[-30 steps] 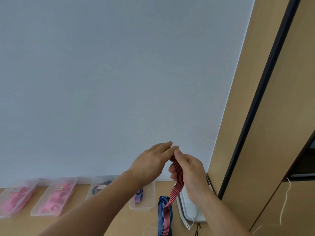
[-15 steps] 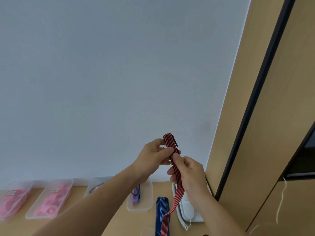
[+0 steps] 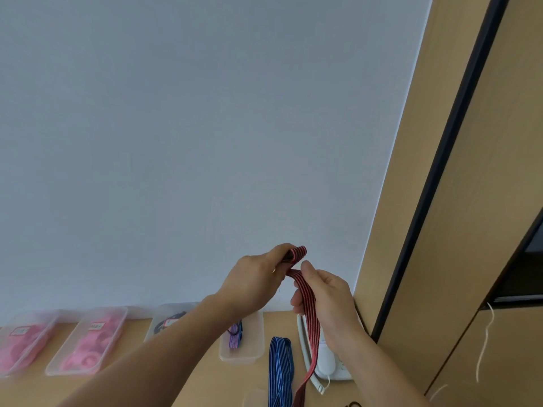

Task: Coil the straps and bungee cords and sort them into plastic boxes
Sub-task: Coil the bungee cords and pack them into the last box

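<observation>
Left grip (image 3: 255, 277) is clamped on the folded-over start of the red-and-black striped flat elastic strap (image 3: 305, 292), which is held up in the air in front of the wall. Right grip (image 3: 326, 301) is closed round the next stretch just below, thumb on top. The tail hangs down toward the wooden tabletop (image 3: 223, 383), between the blue striped strap (image 3: 280, 368) and the white corded phone (image 3: 326, 362).

Biggest risk, probably: elastic is springy, so the fold could be lost if the pinch gets eased mid-turn. The tail could also get snagged on the phone cord. The clear plastic box (image 3: 241, 357) holding a purple strap is close by.
</observation>
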`<state>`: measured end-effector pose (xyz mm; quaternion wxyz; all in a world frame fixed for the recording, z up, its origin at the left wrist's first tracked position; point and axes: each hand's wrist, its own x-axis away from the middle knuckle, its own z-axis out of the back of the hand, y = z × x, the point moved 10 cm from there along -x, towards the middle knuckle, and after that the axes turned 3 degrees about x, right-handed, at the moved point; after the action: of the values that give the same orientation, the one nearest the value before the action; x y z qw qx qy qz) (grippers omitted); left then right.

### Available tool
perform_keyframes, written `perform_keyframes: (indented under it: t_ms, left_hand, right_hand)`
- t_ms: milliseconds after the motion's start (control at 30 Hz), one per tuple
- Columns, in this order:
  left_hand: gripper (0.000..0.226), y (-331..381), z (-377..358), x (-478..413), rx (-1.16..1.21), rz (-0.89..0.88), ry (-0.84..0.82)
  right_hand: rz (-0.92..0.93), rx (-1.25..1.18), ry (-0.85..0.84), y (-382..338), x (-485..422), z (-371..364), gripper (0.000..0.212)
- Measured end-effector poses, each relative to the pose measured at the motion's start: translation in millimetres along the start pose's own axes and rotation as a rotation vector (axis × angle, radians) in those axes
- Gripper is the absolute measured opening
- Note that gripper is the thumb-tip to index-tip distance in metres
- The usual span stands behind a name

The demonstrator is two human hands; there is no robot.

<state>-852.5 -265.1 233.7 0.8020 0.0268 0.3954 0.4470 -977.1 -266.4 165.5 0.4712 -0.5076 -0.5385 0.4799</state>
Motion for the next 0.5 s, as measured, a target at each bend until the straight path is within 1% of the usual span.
perform_keyframes:
  t_ms: [67, 167, 233, 333, 367, 400, 433, 467, 500]
  left_hand:
    - [0.029, 12.2, 0.6, 6.6, -0.099, -0.127, -0.015]
    - [0.048, 25.7, -0.5, 16.8, -0.165, -0.296, -0.007]
    - [0.044, 32.3, -0.8, 18.4, -0.203, -0.385, 0.026]
    - [0.048, 33.9, 2.9, 20.1, -0.305, -0.457, 0.091]
    - [0.051, 30.2, 2.7, 20.7, -0.306, -0.450, 0.104]
    - [0.056, 24.6, 2.8, 19.9, -0.241, -0.398, 0.097]
    - [0.059, 16.2, 5.3, 17.3, -0.102, -0.292, 0.095]
    - [0.060, 2.8, 5.8, 14.1, 0.092, -0.123, 0.073]
    - [0.059, -14.4, 0.3, 12.9, 0.322, 0.100, 0.021]
  right_hand:
    - [0.014, 0.014, -0.013, -3.2, 1.0, -1.5, 0.046]
    - [0.037, 0.016, -0.023, -7.5, 3.1, -3.2, 0.058]
    - [0.055, 0.041, -0.020, -9.7, 5.0, -3.9, 0.063]
    - [0.070, 0.066, -0.015, -10.1, 7.2, -4.7, 0.064]
    - [0.079, 0.067, -0.013, -11.0, 7.9, -4.6, 0.062]
    - [0.093, 0.068, -0.009, -13.1, 8.6, -4.7, 0.058]
    - [0.111, 0.065, -0.001, -15.6, 9.2, -4.2, 0.054]
    - [0.130, 0.059, 0.008, -18.6, 9.5, -3.4, 0.048]
    - [0.150, 0.054, 0.015, -21.5, 9.7, -2.3, 0.042]
